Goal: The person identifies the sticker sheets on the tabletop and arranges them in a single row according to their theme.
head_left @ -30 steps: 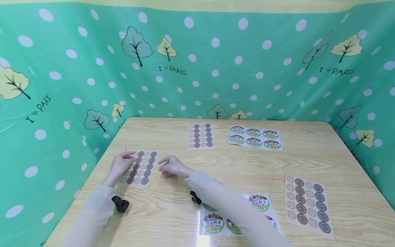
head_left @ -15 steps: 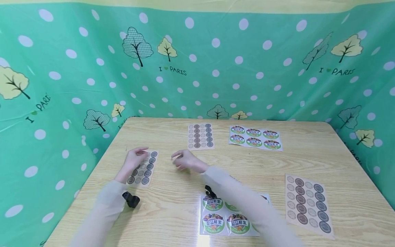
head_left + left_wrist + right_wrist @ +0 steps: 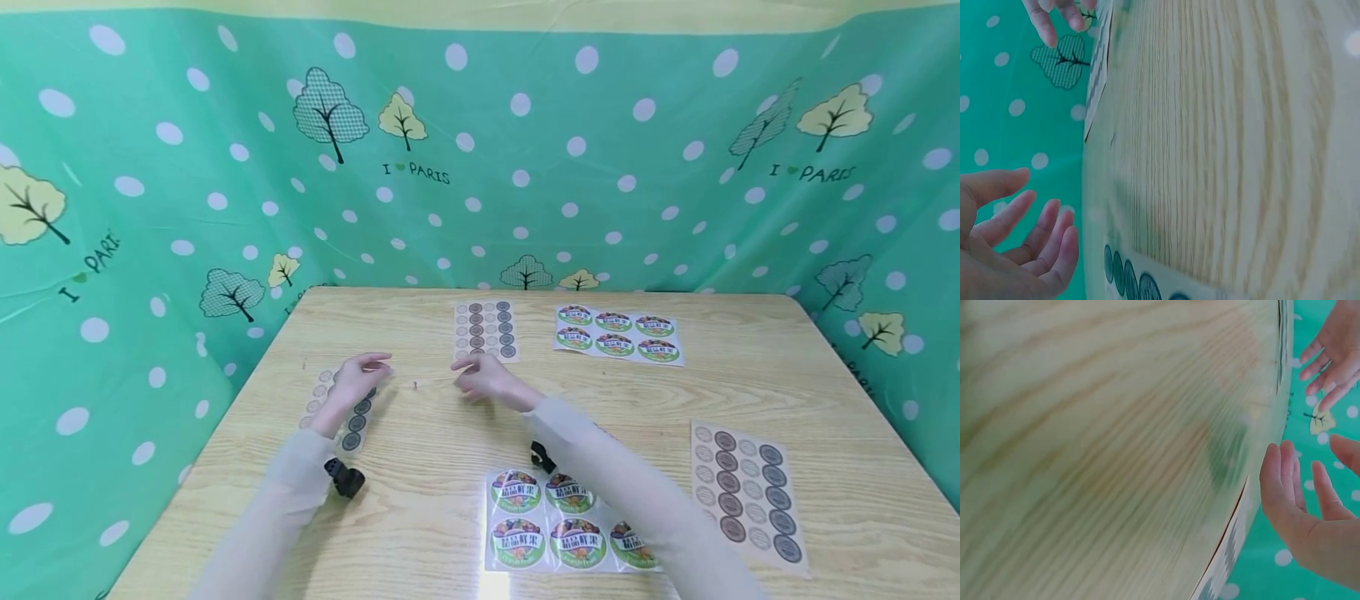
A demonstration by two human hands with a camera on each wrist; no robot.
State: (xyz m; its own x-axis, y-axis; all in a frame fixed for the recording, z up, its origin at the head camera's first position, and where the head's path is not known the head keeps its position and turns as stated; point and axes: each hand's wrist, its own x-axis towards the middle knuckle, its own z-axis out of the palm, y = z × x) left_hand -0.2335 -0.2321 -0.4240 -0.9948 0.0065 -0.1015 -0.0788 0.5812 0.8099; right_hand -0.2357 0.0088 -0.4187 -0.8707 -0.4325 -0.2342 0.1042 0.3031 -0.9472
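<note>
Bench (image 3: 423, 521) under empty, loose-fingered left hand (image 3: 356, 380) and right hand (image 3: 489, 378), with possible skewing of nearer fruit-label sheet (image 3: 576, 546) from brush of right sleeve (image 3: 637, 492)

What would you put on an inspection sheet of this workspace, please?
Surface: light wood-grain table, glare near its front edge.
Job's things: left sticker sheet; far sticker sheet; right sticker sheet; far fruit-label sheet; near fruit-label sheet, partly hidden by the right sleeve.
Clutter: tiny dark speck, too small to identify.
Grippers: left hand covers part of the left sticker sheet in the head view; right hand near the far sticker sheet; both relaxed, holding nothing.
Cables: nothing seen.
Surroundings: green polka-dot cloth behind and at both sides.
</note>
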